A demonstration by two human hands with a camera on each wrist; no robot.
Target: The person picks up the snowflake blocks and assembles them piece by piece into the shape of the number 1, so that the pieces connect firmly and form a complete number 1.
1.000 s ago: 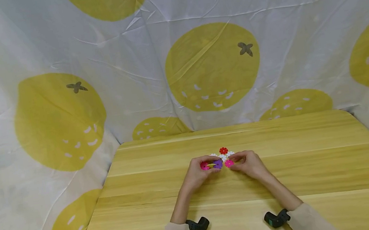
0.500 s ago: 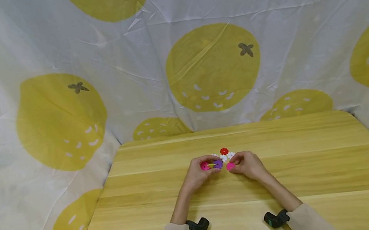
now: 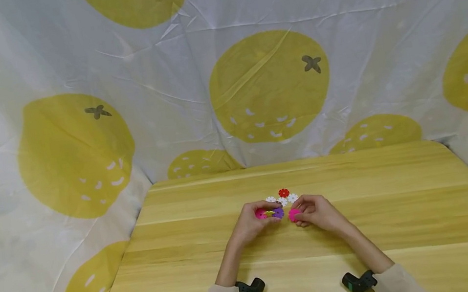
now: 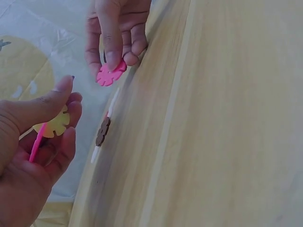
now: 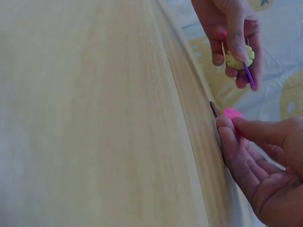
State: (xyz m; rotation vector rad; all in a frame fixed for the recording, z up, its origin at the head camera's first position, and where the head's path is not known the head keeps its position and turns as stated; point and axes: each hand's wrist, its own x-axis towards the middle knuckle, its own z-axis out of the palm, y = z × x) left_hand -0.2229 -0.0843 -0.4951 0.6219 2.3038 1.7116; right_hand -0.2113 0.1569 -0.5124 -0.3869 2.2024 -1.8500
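Note:
In the head view my left hand (image 3: 248, 224) holds a joined set of notched plastic snowflake discs: a pink disc (image 3: 260, 213), a yellow disc (image 4: 57, 122) and a purple disc (image 3: 278, 213). The yellow one sits crosswise between the other two. To its right, my right hand (image 3: 320, 212) pinches a single bright pink disc (image 3: 294, 215) between thumb and fingers. A small gap separates this disc from the purple one. Fingers cover part of each held piece.
Just beyond the hands on the wooden table (image 3: 212, 252) lie a red disc (image 3: 283, 192), several white discs (image 3: 292, 198) and a brown disc (image 4: 102, 131). A lemon-print cloth (image 3: 174, 99) hangs behind the table's far edge.
My right hand has drawn the single pink disc toward me, away from the white discs. My left hand, still holding the joined set, has shifted slightly nearer.

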